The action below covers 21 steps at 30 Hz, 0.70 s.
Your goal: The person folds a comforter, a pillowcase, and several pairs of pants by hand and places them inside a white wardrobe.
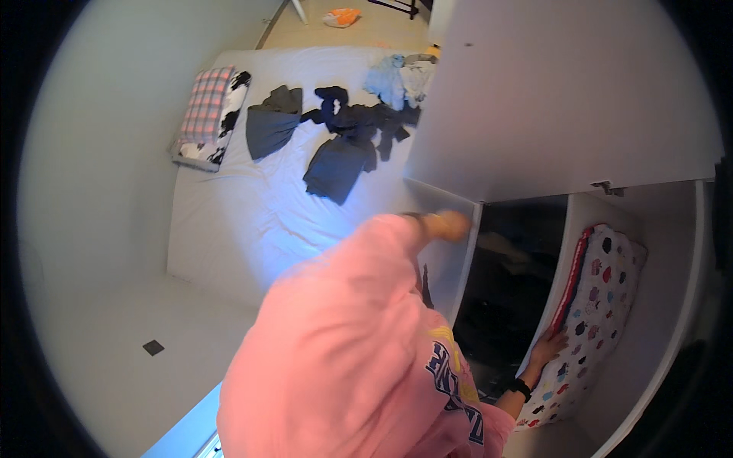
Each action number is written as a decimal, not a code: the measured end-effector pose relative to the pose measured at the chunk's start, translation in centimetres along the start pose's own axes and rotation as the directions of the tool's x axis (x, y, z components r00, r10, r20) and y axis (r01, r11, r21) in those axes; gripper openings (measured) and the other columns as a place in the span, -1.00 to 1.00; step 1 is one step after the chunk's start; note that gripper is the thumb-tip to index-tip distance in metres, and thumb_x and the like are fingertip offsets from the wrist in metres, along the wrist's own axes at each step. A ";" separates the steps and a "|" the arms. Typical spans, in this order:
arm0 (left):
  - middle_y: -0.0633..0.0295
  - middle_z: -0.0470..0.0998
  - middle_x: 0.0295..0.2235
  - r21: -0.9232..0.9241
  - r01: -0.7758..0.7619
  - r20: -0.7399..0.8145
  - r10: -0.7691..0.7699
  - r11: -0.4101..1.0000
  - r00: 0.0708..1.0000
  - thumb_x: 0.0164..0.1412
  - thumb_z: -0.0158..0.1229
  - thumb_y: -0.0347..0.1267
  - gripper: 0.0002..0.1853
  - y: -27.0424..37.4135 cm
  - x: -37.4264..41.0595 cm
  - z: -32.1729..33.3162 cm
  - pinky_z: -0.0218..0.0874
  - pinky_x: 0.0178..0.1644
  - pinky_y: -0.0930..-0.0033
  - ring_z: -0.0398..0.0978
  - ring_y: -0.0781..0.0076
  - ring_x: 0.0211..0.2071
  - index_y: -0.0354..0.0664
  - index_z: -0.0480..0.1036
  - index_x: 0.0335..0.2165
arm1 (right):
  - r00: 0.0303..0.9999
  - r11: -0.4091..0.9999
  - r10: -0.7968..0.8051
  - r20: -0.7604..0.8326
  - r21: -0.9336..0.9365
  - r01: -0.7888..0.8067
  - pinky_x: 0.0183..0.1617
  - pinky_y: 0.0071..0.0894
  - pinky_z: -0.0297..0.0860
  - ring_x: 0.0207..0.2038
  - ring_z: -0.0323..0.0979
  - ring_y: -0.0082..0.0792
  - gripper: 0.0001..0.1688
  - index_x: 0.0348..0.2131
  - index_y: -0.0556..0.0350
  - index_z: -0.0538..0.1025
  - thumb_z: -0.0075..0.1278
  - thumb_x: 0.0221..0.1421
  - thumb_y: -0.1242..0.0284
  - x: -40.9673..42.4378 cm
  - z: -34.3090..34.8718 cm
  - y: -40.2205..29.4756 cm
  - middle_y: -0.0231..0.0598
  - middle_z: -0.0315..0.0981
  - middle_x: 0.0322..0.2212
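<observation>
My left hand (452, 225) is blurred beside the front edge of a white cabinet partition (471, 252); its fingers cannot be made out. My right hand (550, 346), with a black watch on the wrist, lies with fingers spread against the near edge of a folded patterned quilt (595, 309). This quilt with red edging sits in the right cabinet compartment. Dark items, hard to make out, fill the compartment (509, 286) between my hands. A pink sleeve covers my left arm.
An open white cabinet door (550, 103) spans the upper right. Beyond lies a bed with a white sheet (229, 229), dark clothes (338, 166), light-blue clothing (386, 80) and a plaid pillow (207, 106). An orange-and-white bag (342, 18) rests on the floor.
</observation>
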<state>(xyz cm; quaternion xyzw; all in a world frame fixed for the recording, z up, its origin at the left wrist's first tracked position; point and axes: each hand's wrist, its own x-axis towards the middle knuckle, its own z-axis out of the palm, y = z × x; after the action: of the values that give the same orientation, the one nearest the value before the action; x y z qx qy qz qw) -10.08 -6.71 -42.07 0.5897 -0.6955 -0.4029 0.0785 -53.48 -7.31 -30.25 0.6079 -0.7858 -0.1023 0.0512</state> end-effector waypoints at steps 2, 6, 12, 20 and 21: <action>-0.08 0.41 -0.16 -0.227 0.269 -0.232 -0.320 0.936 0.919 -0.03 0.06 -0.22 -0.54 -12.7 -12.0 4.7 0.18 -0.04 0.16 0.36 0.04 -0.11 -0.19 0.38 -0.13 | 0.976 0.992 -0.125 -0.177 -0.027 0.122 0.21 0.16 -0.25 0.22 -0.24 0.07 -0.27 0.15 0.08 0.01 -0.45 0.17 -0.01 -1.6 1.7 -0.8 0.03 -0.16 0.16; 0.03 0.51 -0.43 0.025 0.933 -0.442 -0.833 0.358 0.331 0.01 -0.05 -0.24 -0.74 -29.8 -42.0 11.2 0.26 -0.33 0.10 0.45 0.08 -0.38 -0.10 0.53 -0.50 | 0.777 0.847 -0.422 -0.467 0.104 0.522 0.22 0.06 -0.22 0.21 -0.19 0.04 -0.34 0.13 0.10 0.07 -0.26 0.15 0.15 -9.4 3.0 -7.9 0.04 -0.10 0.15; -0.12 0.46 -0.26 -0.345 0.911 -0.005 -0.970 -0.228 -0.245 -0.03 -0.09 -0.24 -0.62 -30.1 -75.2 20.3 0.23 -0.14 0.15 0.42 0.01 -0.18 -0.32 0.47 -0.36 | 0.895 0.847 -0.432 0.112 0.391 0.360 0.15 -0.06 -0.03 0.16 -0.10 0.06 -0.25 0.11 0.17 0.09 -0.06 0.00 0.23 -23.6 13.4 -16.5 0.13 -0.05 0.10; -0.18 0.41 -0.19 -0.413 0.906 0.134 -0.978 0.090 0.158 -0.06 0.02 -0.17 -0.55 -32.5 -64.8 16.7 0.18 -0.05 0.21 0.37 0.01 -0.11 -0.34 0.44 -0.28 | 0.857 0.865 -0.209 0.470 0.498 -0.062 -0.03 -0.32 0.24 -0.13 0.34 -0.08 -0.39 -0.10 0.25 0.37 0.05 -0.16 0.28 -32.7 20.1 -20.1 0.06 0.37 -0.18; -0.17 0.43 -0.22 -0.477 0.859 0.027 -0.973 0.187 0.227 -0.06 0.03 -0.17 -0.57 -34.8 -63.3 14.7 0.19 -0.07 0.22 0.39 0.03 -0.14 -0.28 0.45 -0.28 | 0.848 0.851 -0.304 0.435 0.524 0.037 -0.04 -0.34 0.25 -0.15 0.35 -0.10 -0.42 -0.13 0.24 0.40 0.05 -0.17 0.27 -33.0 18.8 -21.0 0.04 0.38 -0.21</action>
<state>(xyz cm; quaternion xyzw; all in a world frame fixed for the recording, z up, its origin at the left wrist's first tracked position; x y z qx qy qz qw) 26.15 56.77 -51.37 0.9089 -0.0777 -0.4083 0.0333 -29.02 21.40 -51.81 0.6218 -0.7114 -0.0557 -0.3228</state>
